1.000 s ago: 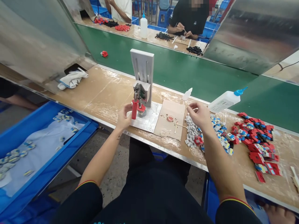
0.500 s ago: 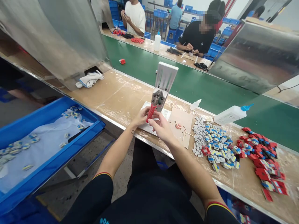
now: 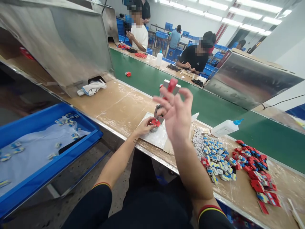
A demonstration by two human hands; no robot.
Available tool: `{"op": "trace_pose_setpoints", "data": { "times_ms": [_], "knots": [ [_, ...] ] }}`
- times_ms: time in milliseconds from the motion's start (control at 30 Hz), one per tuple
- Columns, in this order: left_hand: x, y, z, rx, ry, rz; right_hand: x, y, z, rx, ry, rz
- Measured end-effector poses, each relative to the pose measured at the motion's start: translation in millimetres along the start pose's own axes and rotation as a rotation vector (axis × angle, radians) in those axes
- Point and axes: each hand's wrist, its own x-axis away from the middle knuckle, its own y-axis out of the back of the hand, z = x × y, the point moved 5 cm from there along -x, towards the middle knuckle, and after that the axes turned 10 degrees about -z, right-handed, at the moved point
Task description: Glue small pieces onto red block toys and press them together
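Note:
A metal toggle clamp fixture [image 3: 158,110] stands on a white base plate [image 3: 152,137], partly hidden behind my right hand. Its red handle [image 3: 172,84] points upward. Low at the fixture lies a small red plastic part [image 3: 155,122], which my left hand [image 3: 145,127] grips at its left side between thumb and fingers. My right hand [image 3: 176,116] is raised in front of the clamp, blurred by motion, with its fingers spread and nothing visible in them. Its fingers overlap the handle in the view; whether they touch it I cannot tell.
To the right lie piles of grey pieces [image 3: 199,140], blue-yellow-white parts [image 3: 218,157] and red parts [image 3: 258,173]. A white bottle [image 3: 225,128] leans beside the green belt [image 3: 145,81]. A blue bin [image 3: 95,132] stands left; a cloth [image 3: 91,88] lies behind. People work opposite.
The clamp's red handle has swung from low to upright. My right hand has risen from beside it and spread its fingers. My left hand is now on the red part; the view has tilted up.

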Motion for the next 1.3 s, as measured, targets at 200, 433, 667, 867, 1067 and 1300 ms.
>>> {"op": "trace_pose_setpoints", "data": {
  "times_ms": [200, 433, 667, 867, 1067, 1300],
  "knots": [
    [37.6, 36.8, -31.0, 0.227, -0.021, -0.333, -32.9, 17.4, 16.0, 0.128, 0.053, 0.131],
    [154.9, -17.0, -57.3, 0.299, 0.28, -0.173, 109.3, 83.8, -10.6, 0.611, 0.347, 0.339],
    [186.6, -82.0, -51.5, 0.2, 0.258, 0.102, 157.1, 128.7, -34.6, 0.668, 0.269, 0.304],
    [194.4, -84.4, -61.4, -0.06, -0.29, 0.205, 172.9, 157.7, -20.3, 0.582, 0.298, 0.186],
    [193.4, -86.4, -61.3, -0.131, -0.259, 0.226, 178.1, 166.4, -18.4, 0.542, 0.302, 0.157],
    [196.9, -94.6, -54.1, -0.025, 0.13, -0.085, 190.5, 170.2, -32.0, 0.655, 0.286, 0.003]
  ]
}}
